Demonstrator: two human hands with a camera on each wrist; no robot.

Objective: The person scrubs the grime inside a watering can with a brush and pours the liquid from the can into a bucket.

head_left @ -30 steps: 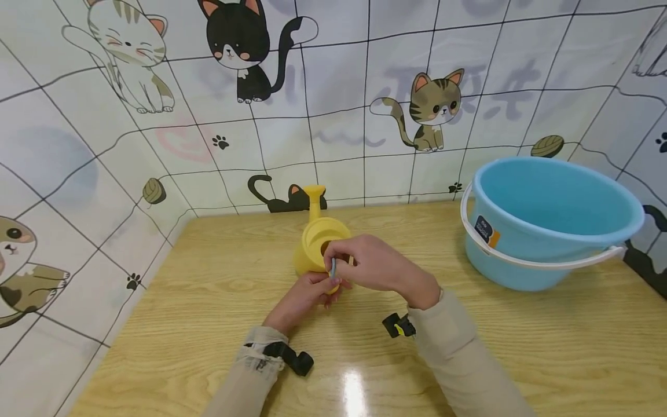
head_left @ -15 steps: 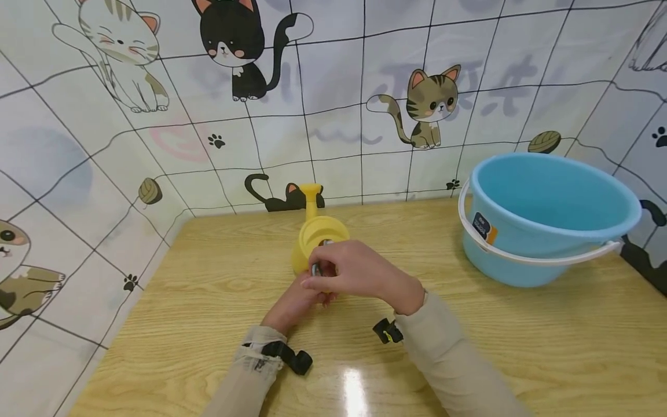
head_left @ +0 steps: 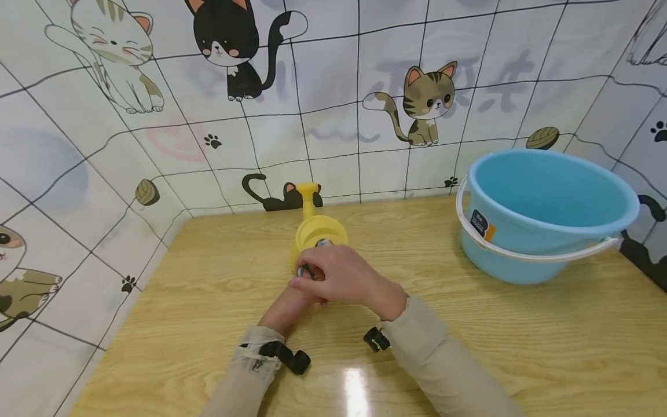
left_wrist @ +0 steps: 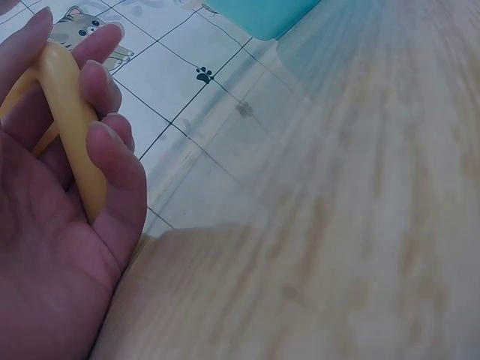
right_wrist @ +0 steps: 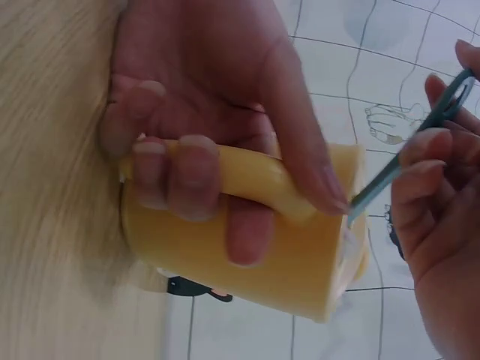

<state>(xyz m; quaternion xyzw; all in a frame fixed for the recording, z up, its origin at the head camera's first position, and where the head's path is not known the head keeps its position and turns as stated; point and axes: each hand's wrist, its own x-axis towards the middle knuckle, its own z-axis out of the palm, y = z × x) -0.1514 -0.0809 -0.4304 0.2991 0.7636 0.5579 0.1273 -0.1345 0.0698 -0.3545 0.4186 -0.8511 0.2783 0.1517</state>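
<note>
A yellow watering can stands on the wooden table, its spout toward the back wall. My left hand curls its fingers round the can's handle. Close above it, my right hand pinches a slim teal-handled tool with a hole in its end. The tool slants down to the can's mouth, near the left thumb. Its far end is hidden; something pale shows blurred at the mouth, and I cannot tell whether it belongs to the tool.
A large light-blue bucket with a white carrying handle stands on the right of the table. A sheet printed with cats and grid lines covers the walls behind and to the left.
My right hand has moved left, over the left hand, with the teal-handled tool still pinched. Something pale and dark now shows in the can's mouth. The left hand keeps its hold.
</note>
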